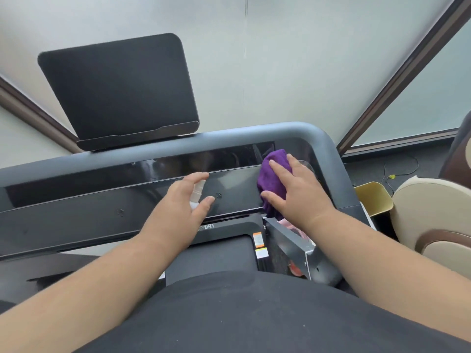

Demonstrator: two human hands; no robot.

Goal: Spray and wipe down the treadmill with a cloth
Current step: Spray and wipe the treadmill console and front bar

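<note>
The treadmill's glossy black console panel (102,210) runs across the middle of the view, framed by a grey handrail (254,131). My left hand (181,202) holds a small white spray bottle (197,193) against the panel's centre, nozzle pointing up and away. My right hand (298,189) presses flat on a bunched purple cloth (271,179) at the panel's right end, near the rail's corner. The dark running belt (216,256) shows below the console, partly hidden by my arms and black shirt.
A black tablet holder (122,90) stands on the rail at upper left. To the right sit a yellow bin (374,197) and a beige and brown chair (438,217). A metal bracket (293,245) juts out below my right wrist. Frosted glass walls lie ahead.
</note>
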